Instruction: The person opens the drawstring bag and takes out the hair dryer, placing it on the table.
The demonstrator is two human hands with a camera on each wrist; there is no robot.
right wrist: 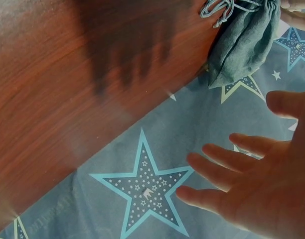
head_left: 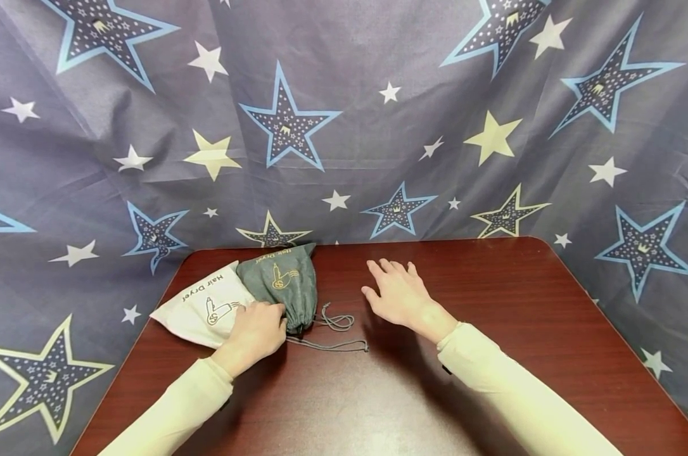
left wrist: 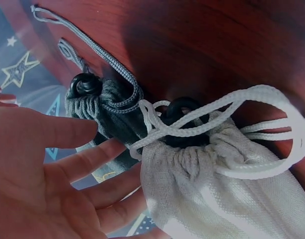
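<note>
A white drawstring bag [head_left: 198, 307] printed "Hair Dryer" lies at the left of the table, overlapping a dark green drawstring bag [head_left: 281, 282] with a gold print. My left hand [head_left: 256, 332] is at the white bag's gathered end, beside the green one. From the left wrist, its fingers [left wrist: 112, 191] look extended and spread, touching the white bag's edge, with the white cord [left wrist: 232, 107] and black toggle [left wrist: 185, 112] close by. My right hand [head_left: 400, 296] hovers over the table right of the bags, fingers spread, holding nothing.
The grey cords [head_left: 338, 323] of the green bag trail to the right over the brown table [head_left: 503, 297]. A dark cloth [head_left: 367, 145] with stars hangs behind the table and round its sides. The right hand's shadow falls on the tabletop.
</note>
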